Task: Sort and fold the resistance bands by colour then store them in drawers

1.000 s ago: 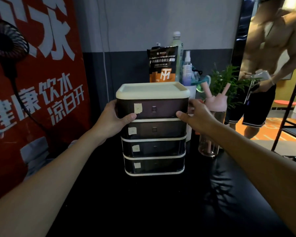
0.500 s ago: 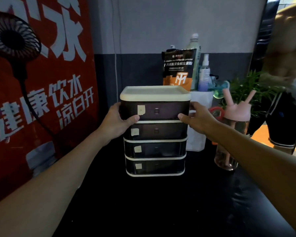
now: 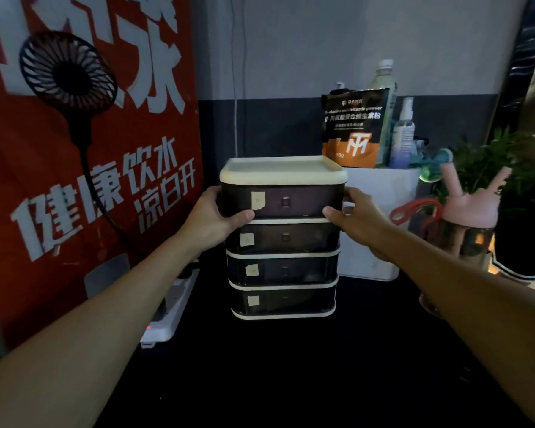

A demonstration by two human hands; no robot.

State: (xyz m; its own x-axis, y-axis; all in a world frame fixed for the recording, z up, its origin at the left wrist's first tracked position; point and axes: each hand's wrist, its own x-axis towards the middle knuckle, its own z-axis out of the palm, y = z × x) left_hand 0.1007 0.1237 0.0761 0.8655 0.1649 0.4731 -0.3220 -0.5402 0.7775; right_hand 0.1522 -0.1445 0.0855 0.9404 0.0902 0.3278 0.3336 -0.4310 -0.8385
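Drawer unit: a dark translucent plastic four-drawer unit with a cream lid and cream rims. It stands upright on the black tabletop with all four drawers pushed in. Each front has a pale paper label, and the contents cannot be told through the dark fronts.
Change: the left hand and right hand hold the drawer unit as they did half a second ago. A white power strip now shows beside the unit's base, on its left.
Red banner: large, with white characters, left of the drawer unit. A black round fan on a cable hangs in front of it.
White tub: plastic, just behind and right of the drawer unit. It holds a black-and-orange powder pouch, a clear white-capped bottle and a small spray bottle, all upright.
Pink-lidded bottle: clear-bodied, farther right of the drawer unit.
Left hand: it grips the unit's left side with the thumb curled across the top drawer's lower front edge. The fingers are hidden behind.
Right hand: it grips the right side at the same height, thumb on the front corner and fingers wrapped round the side.
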